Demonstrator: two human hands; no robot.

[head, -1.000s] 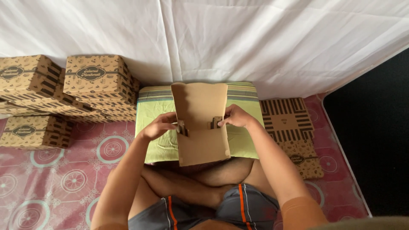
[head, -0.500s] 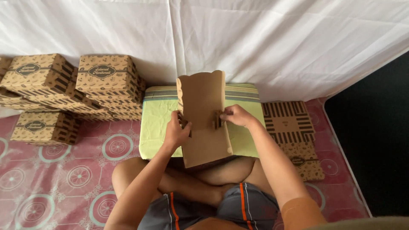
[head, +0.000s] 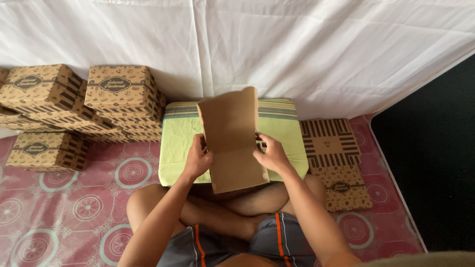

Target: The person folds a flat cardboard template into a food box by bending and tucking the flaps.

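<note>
Gripped at both side edges, a plain brown cardboard box blank (head: 231,141) is held tilted up over the near edge of a green cushion (head: 180,143). Its left edge is clasped by the left hand (head: 198,158), fingers curled around the fold, and its right edge is pinched by the right hand (head: 271,154), thumb on the front face. The upper flap of the blank is raised toward the white sheet (head: 297,49) hung behind, while the lower end hangs past the cushion's near edge, above the person's crossed legs (head: 217,207). The cushion is laid on a pink patterned mat (head: 64,207), its far edge against the sheet. Just beside the cushion's right edge, a stack of flat printed blanks (head: 332,148) is laid on the mat, striped at the far end. Near the cushion's left edge, folded printed boxes (head: 118,91) are stacked against the sheet, with further boxes toward the mat's left edge.
</note>
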